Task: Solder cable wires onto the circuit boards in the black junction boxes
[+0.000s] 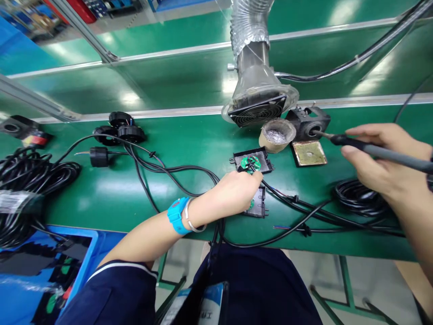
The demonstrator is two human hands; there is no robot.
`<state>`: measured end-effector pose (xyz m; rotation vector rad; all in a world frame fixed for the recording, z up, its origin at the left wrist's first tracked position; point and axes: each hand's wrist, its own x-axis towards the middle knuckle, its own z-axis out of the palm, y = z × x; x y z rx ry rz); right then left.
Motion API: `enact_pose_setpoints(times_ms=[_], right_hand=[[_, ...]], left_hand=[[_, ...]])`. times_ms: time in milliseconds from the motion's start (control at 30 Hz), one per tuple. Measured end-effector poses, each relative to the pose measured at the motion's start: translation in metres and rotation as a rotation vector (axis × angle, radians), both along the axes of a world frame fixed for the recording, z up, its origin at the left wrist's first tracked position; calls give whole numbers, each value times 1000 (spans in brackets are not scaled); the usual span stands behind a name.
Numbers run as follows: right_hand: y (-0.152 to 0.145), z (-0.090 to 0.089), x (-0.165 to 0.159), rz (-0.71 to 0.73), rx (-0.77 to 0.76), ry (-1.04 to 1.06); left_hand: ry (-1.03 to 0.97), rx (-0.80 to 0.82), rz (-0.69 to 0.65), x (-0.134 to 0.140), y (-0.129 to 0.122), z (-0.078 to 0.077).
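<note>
My right hand (382, 158) grips a soldering iron (382, 151), its tip at the opening of a dark iron stand (309, 124). My left hand (238, 192) is closed at the near edge of a black plastic housing (269, 164) that holds a round green circuit board (246, 162). A black cable (275, 193) runs into the pinched fingers, which partly hide its end. Partly under the left hand lies a second black housing (260, 205), also with a green board. Beside the stand are a cleaning sponge (308, 153) in a tray and a cup of silvery scraps (275, 135).
A fume extractor hood (260, 106) hangs low above the bench. Black round caps (130, 134) and looped cables lie at left, with a large cable bundle (16, 180). A cable coil (360, 198) sits under my right wrist. A blue bin (91, 253) stands at lower left.
</note>
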<state>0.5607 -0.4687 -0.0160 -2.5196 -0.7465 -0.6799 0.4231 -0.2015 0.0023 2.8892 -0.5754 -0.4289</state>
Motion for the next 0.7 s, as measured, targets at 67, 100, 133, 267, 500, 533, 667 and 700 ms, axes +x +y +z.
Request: enact_pose_setpoints(times_ms=[67,100,133,267,500,533,667,700], right_hand=[[5,-6,20,36,-106,60],[9,-9,30,79,-171,90],[12,-11,39,122,-214,110],[21,-13,64,233,-283,119],[21,-11,45,126,-348,139],[19,-11,32,80,-369,132],[9,-11,-22,124,-368,93],[9,-12,-28,118,-337,107]], left_hand=[[-8,8,-3,0,0,-1],[-10,13,-1,0,0,-2],[-10,19,1,-1,0,-3],[-22,29,10,-1,0,-7],[-56,27,0,-2,2,-10],[-68,16,-12,-3,3,-9],[-83,-34,-68,-3,7,-7],[-74,-43,-77,-2,8,-6]])
